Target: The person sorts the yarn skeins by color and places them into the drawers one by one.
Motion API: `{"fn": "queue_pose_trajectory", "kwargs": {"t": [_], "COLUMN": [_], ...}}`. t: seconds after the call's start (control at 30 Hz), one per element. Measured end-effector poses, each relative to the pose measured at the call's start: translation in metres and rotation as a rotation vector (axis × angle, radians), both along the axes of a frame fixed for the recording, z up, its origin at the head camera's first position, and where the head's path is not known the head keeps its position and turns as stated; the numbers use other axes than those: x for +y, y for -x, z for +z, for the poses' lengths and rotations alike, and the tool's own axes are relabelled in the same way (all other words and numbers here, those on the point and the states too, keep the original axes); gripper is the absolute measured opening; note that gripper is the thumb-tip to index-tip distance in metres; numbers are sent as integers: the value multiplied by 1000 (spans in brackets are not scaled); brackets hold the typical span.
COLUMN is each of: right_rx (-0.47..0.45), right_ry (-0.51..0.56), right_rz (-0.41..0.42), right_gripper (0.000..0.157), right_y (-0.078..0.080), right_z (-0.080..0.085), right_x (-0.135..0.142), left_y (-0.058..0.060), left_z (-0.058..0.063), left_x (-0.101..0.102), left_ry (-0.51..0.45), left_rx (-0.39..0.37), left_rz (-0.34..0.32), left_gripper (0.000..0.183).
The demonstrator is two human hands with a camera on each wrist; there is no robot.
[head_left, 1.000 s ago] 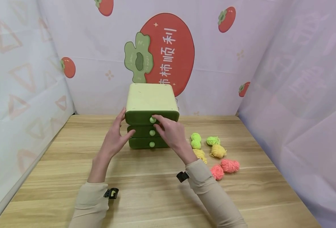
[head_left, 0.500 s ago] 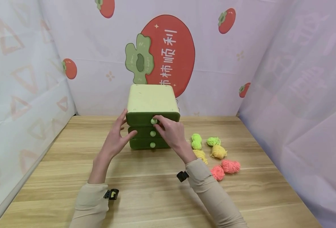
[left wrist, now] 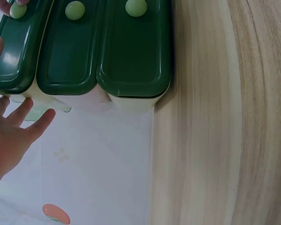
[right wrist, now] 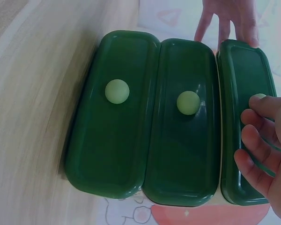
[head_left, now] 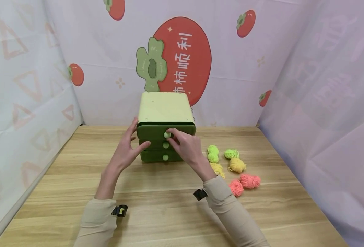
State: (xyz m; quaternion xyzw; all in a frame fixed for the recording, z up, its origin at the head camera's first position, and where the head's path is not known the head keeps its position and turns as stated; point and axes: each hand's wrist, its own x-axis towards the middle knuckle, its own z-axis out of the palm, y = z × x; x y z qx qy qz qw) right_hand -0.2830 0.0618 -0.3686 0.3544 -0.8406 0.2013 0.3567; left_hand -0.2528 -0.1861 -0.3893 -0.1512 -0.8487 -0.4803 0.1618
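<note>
A small drawer cabinet (head_left: 166,107) with a pale yellow-green top and three dark green drawer fronts stands at the back of the table. My right hand (head_left: 188,145) pinches the round light green knob (head_left: 167,134) of the top drawer (head_left: 151,132), which juts out slightly, leaving a dark gap under the cabinet's top. At the cabinet's left side, my left hand (head_left: 124,149) rests its spread fingers along the edge, thumb in front of the middle drawer (right wrist: 182,154). The left wrist view shows those fingers (left wrist: 21,110) straight against the side. The middle and bottom (left wrist: 133,56) drawers are closed.
On the wooden table (head_left: 157,212), right of the cabinet, lie small yarn bundles: two green (head_left: 213,153), two yellow (head_left: 237,165) and two pink (head_left: 250,181). White printed cloth (head_left: 107,51) walls the table at the back and both sides.
The top drawer has come out a little toward me, its knob still pinched by my right hand, which has moved slightly back and down. My left hand stays at the cabinet's side.
</note>
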Motion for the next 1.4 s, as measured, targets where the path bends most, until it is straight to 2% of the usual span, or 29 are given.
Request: {"fn": "queue_pose_trajectory", "kwargs": {"t": [0.3,0.57,0.73,0.87,1.1,1.4], "right_rx": [-3,13,18,22,14,20], "right_ry": [-3,1,8,-1,-14,-17], "right_rz": [13,29,48,61,73,74], "right_gripper": [19,20,22,21,22,21], "right_y": [-8,-15,-21,-27,-36,-42], "right_z": [-1,-6,-9,-9,-8,-6], "right_x": [6,9,10,11,13,14], "left_y": [0,-21,-28,-28,-6,-10], "left_z": [3,27,32,30,1,6], "left_x": [4,14,14,13,0,2], "left_ry": [-9,-26,-22,-30,-17,-19], "left_rx": [4,-37,-58,-64,-36,-52], "left_rz": [-44,-65,-73,-79,-80,-87], "left_gripper": [90,88,89,92,98,101]}}
